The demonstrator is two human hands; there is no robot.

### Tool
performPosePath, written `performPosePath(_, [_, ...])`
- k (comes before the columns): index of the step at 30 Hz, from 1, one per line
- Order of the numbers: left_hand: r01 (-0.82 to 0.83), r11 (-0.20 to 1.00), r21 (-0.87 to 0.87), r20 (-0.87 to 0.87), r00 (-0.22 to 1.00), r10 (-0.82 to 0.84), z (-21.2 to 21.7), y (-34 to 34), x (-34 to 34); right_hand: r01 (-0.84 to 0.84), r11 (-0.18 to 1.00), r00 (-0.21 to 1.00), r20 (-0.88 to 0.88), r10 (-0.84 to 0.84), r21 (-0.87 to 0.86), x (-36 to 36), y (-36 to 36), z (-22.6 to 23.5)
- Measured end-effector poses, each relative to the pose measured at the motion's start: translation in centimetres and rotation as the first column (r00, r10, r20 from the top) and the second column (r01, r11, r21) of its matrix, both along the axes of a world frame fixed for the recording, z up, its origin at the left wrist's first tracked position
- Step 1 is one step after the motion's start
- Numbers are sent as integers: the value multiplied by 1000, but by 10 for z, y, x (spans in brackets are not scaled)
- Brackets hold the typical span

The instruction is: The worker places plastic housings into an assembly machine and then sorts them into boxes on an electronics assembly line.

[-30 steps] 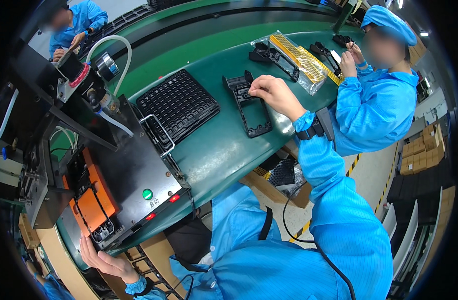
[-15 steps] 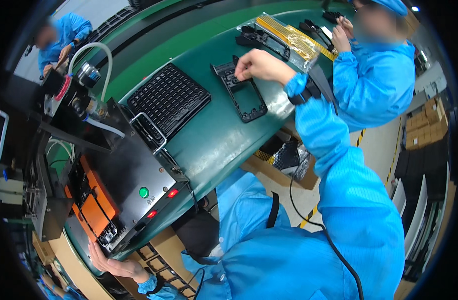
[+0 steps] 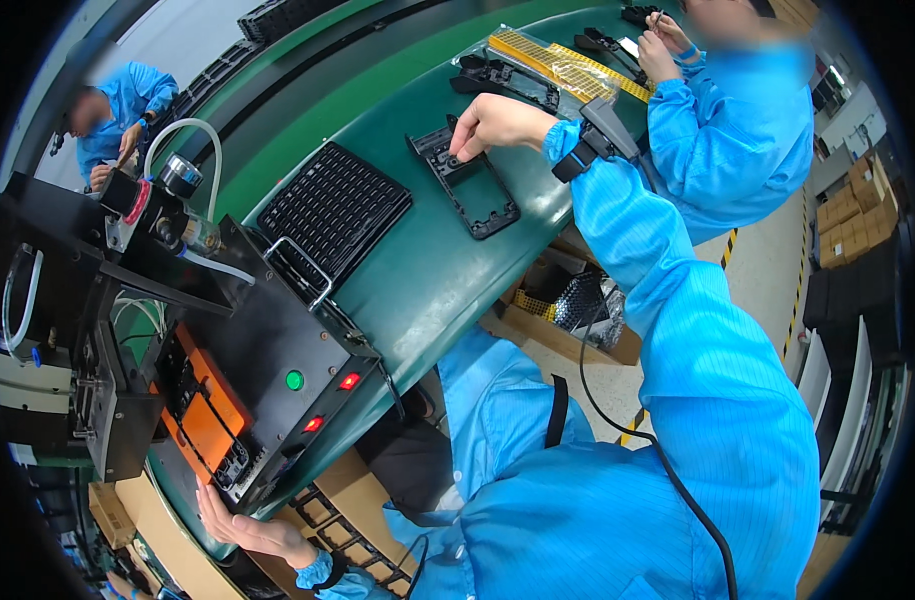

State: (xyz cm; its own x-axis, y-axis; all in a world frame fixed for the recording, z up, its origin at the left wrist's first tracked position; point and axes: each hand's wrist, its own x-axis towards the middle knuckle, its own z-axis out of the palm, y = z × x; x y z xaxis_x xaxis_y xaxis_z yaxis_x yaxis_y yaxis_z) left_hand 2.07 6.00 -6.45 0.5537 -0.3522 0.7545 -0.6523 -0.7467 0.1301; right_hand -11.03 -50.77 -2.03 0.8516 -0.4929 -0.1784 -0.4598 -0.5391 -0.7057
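Observation:
My right hand reaches over a black plastic frame lying on the green table. Its thumb and fingers are pinched together at the frame's upper crossbar; whatever they hold, if anything, is too small or hidden to name. At the lower left, my left hand has its fingers stretched out, nothing held. Its fingertips rest by the near end of an orange fixture on the black bench machine. A dark part sits in the fixture.
A stack of black slotted trays stands beside the machine, which carries a green button and red lit switches. Another black part and yellow strips lie farther back. Co-workers in blue sit at right and far left. A cardboard box is below the table edge.
The whole view has shifted slightly. My right fingers remain pinched at the black frame's crossbar, a little lower on it. My left hand stays beside the orange fixture.

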Motion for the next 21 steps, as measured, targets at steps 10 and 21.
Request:
performPosePath(10, [-10,1000,4,-5,1000,10,0,-4,-1,47,999,994,104,-45,-16,-7,6,-10])
performPosePath(21, [-17,1000,-16,38,999,18,-3,-4,1,76,974,994,64,-91,213,-8,-5,-10])
